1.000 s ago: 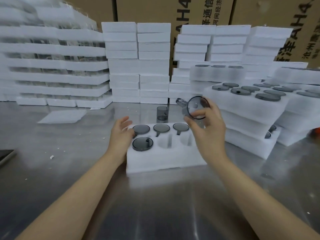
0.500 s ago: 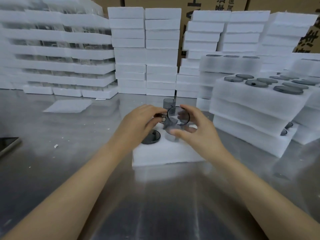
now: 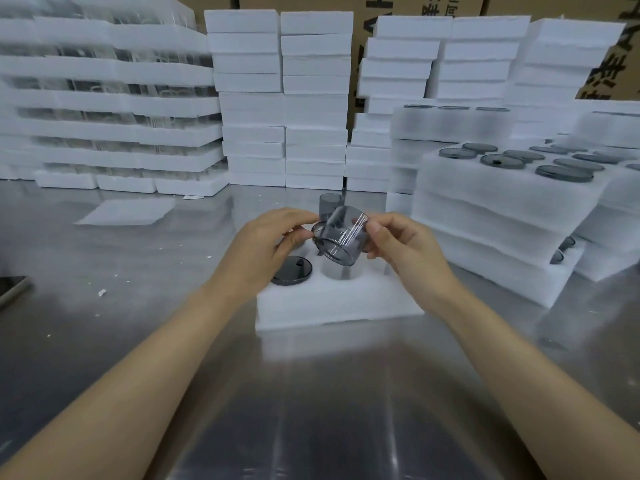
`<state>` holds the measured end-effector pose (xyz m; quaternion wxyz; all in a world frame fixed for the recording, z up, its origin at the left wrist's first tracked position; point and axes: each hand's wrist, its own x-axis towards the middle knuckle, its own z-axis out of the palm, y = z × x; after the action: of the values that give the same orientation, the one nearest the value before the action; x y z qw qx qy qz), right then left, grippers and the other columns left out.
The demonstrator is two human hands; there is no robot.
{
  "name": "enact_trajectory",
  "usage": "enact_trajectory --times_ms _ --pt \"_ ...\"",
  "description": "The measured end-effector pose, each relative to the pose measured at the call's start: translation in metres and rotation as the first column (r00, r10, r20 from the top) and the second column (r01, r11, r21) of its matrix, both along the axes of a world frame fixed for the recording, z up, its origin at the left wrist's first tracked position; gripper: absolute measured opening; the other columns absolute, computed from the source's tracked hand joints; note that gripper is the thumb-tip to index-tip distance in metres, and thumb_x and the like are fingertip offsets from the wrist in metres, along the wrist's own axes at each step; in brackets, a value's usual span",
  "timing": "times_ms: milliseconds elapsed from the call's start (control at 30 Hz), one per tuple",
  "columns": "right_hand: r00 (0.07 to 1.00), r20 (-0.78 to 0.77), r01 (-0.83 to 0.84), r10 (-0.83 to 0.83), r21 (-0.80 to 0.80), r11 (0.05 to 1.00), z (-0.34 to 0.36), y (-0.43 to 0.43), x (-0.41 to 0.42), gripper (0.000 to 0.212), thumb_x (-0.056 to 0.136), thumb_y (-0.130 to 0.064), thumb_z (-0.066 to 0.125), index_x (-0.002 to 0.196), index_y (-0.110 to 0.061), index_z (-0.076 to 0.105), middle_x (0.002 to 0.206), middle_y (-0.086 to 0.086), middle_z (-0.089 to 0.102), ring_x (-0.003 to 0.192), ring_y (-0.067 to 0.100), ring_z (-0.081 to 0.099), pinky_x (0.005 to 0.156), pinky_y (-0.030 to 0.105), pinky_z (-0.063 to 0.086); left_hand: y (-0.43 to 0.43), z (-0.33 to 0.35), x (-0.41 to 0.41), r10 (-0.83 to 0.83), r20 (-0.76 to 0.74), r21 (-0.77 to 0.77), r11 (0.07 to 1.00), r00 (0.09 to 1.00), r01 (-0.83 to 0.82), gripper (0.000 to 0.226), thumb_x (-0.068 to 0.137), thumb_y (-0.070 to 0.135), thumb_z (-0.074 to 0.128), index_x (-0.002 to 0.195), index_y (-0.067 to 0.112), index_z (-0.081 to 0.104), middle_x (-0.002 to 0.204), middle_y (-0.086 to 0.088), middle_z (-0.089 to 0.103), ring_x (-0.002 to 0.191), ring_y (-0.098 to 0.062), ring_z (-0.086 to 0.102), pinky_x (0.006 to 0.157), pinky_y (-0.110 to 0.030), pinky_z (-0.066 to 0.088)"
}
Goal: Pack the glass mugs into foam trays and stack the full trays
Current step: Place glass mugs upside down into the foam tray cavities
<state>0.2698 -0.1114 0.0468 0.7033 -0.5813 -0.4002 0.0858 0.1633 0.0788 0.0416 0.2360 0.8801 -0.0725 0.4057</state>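
A smoky grey glass mug [image 3: 343, 236] is tilted on its side in the air above the white foam tray [image 3: 332, 299]. My left hand [image 3: 266, 249] pinches the mug at its left end, where the handle is. My right hand [image 3: 403, 242] grips its right end with thumb and fingers. One mug [image 3: 291, 270] sits in the tray's near left pocket. The middle near pocket [image 3: 337, 271] below the held mug is open. Another grey mug [image 3: 329, 204] stands upright on the table behind the tray. My hands hide the tray's back row.
Filled foam trays [image 3: 498, 209] with grey mugs are stacked at the right. Tall stacks of white foam trays [image 3: 284, 102] line the back, with cardboard boxes behind. A flat foam sheet [image 3: 128, 211] lies on the steel table at left. A dark object [image 3: 12, 289] sits at the left edge.
My right hand brought the mug down from the right to above the tray. My left hand left the tray's side and took hold of the mug, which has tipped onto its side.
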Motion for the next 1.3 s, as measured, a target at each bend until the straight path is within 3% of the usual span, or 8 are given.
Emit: enact_trajectory --times_ms 233,367,533,767,1000,1100,1200,1300 --pt "0.970 0.209 0.115 -0.126 0.065 0.991 -0.004 -0.002 -0.006 0.035 0.086 0.012 0.056 0.088 -0.021 0.066 0.080 -0.012 0.070 0.071 0.006 0.061 0.068 0.019 0.049 0.000 0.005 -0.003 0.031 -0.045 0.248 0.969 0.999 -0.019 0.024 0.093 0.022 0.056 0.109 0.013 0.071 0.099 0.005 0.072 0.089 -0.016 0.061 0.074 -0.028 0.048" --pt "0.891 0.406 0.198 -0.204 0.058 0.979 -0.007 -0.002 -0.010 0.034 0.085 0.004 0.062 0.095 -0.028 0.068 0.092 -0.009 0.067 0.087 0.015 0.060 0.080 0.022 0.046 -0.002 0.004 -0.003 -0.003 -0.068 0.147 0.989 0.998 0.013 0.023 0.093 0.008 0.058 0.113 0.009 0.070 0.101 0.000 0.073 0.089 -0.023 0.065 0.076 -0.041 0.054" --pt "0.769 0.592 0.256 -0.240 0.058 0.965 -0.013 0.003 -0.016 0.032 0.088 -0.006 0.062 0.107 -0.032 0.066 0.093 -0.017 0.064 0.096 0.007 0.046 0.088 0.009 0.032 -0.005 0.004 -0.003 -0.029 -0.141 0.096 0.994 0.990 0.042 0.027 0.092 0.004 0.056 0.116 0.010 0.068 0.107 0.003 0.070 0.098 -0.016 0.063 0.087 -0.029 0.049" --pt "0.800 0.579 0.241 -0.157 -0.070 0.968 -0.010 0.000 -0.014 0.033 0.091 -0.003 0.057 0.104 -0.032 0.067 0.086 -0.022 0.059 0.098 0.009 0.042 0.088 0.008 0.029 -0.006 0.006 -0.004 0.090 -0.276 0.284 0.959 0.957 -0.009 0.033 0.091 0.027 0.043 0.101 0.009 0.068 0.091 -0.003 0.071 0.088 -0.026 0.060 0.078 -0.041 0.047" --pt "0.876 0.478 0.204 -0.067 -0.241 0.949 -0.002 -0.004 -0.015 0.029 0.089 -0.003 0.059 0.092 -0.031 0.067 0.085 -0.008 0.066 0.092 0.016 0.052 0.087 0.023 0.042 -0.007 0.005 -0.004 0.056 -0.292 0.185 0.983 0.955 -0.001 0.051 0.094 0.017 0.056 0.143 0.025 0.043 0.130 0.009 0.060 0.119 -0.012 0.054 0.100 -0.031 0.042" --pt "0.916 0.397 0.187 -0.054 -0.306 0.933 0.003 -0.005 -0.014 0.022 0.088 -0.004 0.060 0.084 -0.024 0.069 0.095 0.002 0.067 0.099 0.018 0.057 0.091 0.028 0.045 -0.008 0.005 -0.004 0.033 -0.250 0.203 0.979 0.968 0.019 0.041 0.092 0.010 0.059 0.133 0.016 0.057 0.127 0.004 0.063 0.116 -0.016 0.057 0.098 -0.037 0.045" --pt "0.957 0.289 0.135 -0.028 -0.356 0.925 0.008 -0.006 -0.011 0.017 0.089 -0.010 0.061 0.074 -0.010 0.070 0.113 -0.010 0.059 0.095 -0.003 0.057 0.081 0.012 0.042 -0.009 0.006 -0.003 0.004 -0.236 0.188 0.981 0.972 0.042 0.040 0.091 0.007 0.060 0.130 0.014 0.060 0.124 0.005 0.064 0.114 -0.017 0.057 0.095 -0.041 0.047" --pt "0.969 0.240 0.159 -0.063 -0.403 0.901 0.009 -0.006 -0.004 0.018 0.087 -0.022 0.066 0.073 -0.013 0.072 0.113 -0.010 0.064 0.095 0.001 0.059 0.079 0.020 0.042 -0.010 0.005 -0.002 -0.022 -0.221 0.188 0.980 0.975 0.065 0.039 0.090 0.007 0.061 0.128 0.015 0.062 0.121 0.015 0.060 0.113 -0.014 0.056 0.094 -0.041 0.048"
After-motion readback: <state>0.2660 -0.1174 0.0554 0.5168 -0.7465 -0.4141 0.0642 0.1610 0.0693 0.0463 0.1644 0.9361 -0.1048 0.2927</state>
